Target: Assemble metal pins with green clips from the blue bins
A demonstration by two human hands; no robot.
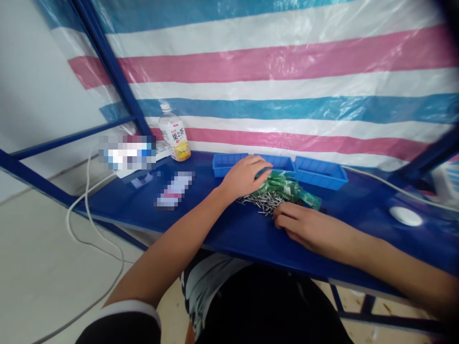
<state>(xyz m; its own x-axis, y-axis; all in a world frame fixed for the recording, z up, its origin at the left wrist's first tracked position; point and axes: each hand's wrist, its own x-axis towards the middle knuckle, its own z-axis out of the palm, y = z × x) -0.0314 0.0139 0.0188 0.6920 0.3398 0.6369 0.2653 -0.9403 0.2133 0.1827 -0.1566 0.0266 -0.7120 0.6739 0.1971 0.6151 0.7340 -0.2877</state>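
A pile of thin, nail-like metal pieces lies on the blue table, with green plastic bags against its back side. My left hand hovers palm down between the pile and the blue bins, its thumb apart from the fingers, with nothing visible in it. At the pile's near right edge, my right hand has its fingers curled together, the tips down by the metal pieces. Whatever they pinch, if anything, is hidden. Behind the pile stand three blue plastic bins in a row: left, middle and right.
A drink bottle stands at the back left, near blurred-out items. A white computer mouse and a white cable are on the right. Striped plastic sheeting hangs behind the blue table.
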